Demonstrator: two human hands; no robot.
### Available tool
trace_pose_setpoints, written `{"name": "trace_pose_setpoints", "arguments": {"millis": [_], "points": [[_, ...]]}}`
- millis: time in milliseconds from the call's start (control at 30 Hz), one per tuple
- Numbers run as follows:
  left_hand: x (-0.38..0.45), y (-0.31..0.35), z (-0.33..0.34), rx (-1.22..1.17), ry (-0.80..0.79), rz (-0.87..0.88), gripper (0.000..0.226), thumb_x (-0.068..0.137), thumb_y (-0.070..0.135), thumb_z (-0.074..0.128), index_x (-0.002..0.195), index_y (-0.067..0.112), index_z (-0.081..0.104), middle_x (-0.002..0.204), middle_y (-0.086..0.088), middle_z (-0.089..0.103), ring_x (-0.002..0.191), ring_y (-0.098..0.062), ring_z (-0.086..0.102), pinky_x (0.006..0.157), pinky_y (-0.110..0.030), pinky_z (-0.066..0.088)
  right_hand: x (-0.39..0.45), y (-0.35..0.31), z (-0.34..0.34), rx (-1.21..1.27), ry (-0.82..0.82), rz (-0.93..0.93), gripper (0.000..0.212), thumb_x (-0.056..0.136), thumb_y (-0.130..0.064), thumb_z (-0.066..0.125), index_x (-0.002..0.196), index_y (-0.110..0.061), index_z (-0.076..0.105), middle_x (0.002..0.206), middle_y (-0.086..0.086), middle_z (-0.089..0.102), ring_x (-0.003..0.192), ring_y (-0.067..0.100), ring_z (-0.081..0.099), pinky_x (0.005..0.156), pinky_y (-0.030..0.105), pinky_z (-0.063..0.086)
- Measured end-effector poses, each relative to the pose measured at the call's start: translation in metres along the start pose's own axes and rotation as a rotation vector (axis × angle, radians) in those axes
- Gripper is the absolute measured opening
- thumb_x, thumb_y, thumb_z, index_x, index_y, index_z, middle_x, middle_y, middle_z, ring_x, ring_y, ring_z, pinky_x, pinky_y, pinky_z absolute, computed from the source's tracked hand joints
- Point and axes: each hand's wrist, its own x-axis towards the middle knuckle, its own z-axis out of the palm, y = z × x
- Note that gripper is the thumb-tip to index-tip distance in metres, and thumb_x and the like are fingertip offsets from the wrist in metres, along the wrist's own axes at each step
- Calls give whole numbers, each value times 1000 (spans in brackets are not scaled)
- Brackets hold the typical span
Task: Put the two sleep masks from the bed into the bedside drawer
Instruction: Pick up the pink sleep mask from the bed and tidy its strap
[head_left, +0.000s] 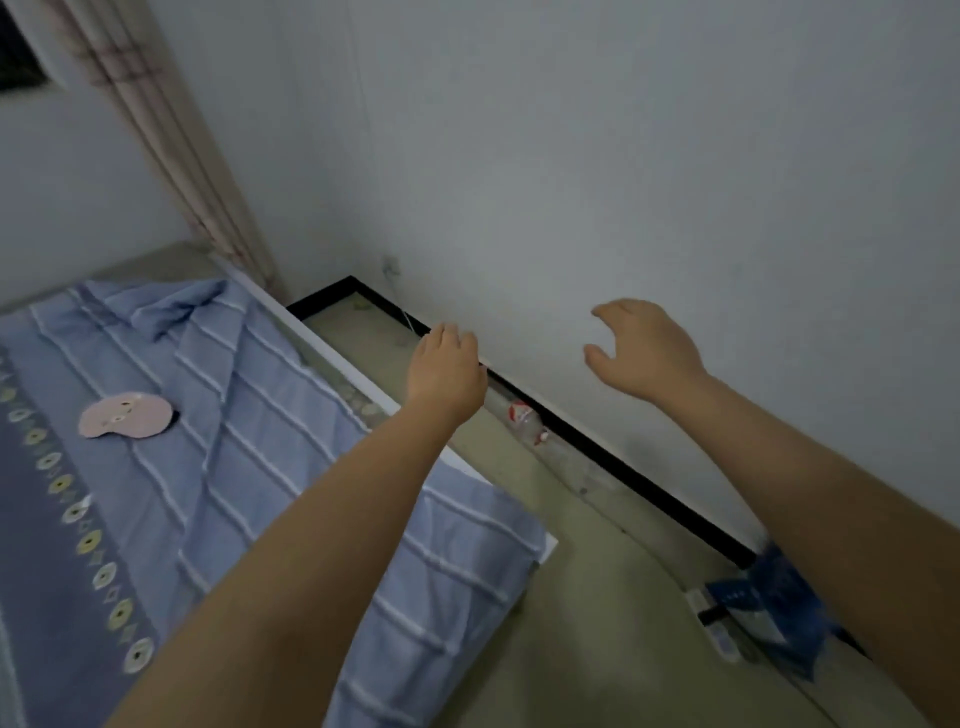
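Pink sleep mask (125, 415) on bed — well left of both hands, empty, fingers apart.

A plastic bottle (525, 418) lies on the floor (597, 597) beside the black baseboard (623, 470).

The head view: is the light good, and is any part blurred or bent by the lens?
Head view: dim, flat light with no glare; the baseboard curves from wide-angle distortion; the pink sleep mask is soft but recognisable; left hand and right hand look slightly blurred.
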Motion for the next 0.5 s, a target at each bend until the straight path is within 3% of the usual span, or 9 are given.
{"name": "trace_pose_setpoints", "arguments": {"millis": [100,233,500], "points": [[53,4,12,-20,-3,-113,43,94,21,42,132,0,37,144,-19,37,139,-31,23,116,-39,20,66,28,10,-2,-46,-76,47,86,-22,51,129,-4,42,133,19,49,122,34,41,96,41,39],[118,-30,19,-8,19,-300,39,92,18,44,126,-1,42,138,-18,42,135,-31,28,115,-38,22,164,27,43,46,-122,-230,44,86,-19,51,126,-2,44,130,20,51,119,34,44,93,41,40],[226,-150,11,-42,35,-703,42,94,19,42,130,-2,38,143,-20,36,138,-33,25,114,-41,25,354,-50,104,70,-255,-543,35,85,-17,50,112,5,54,118,24,57,110,36,48,87,42,44]]}}
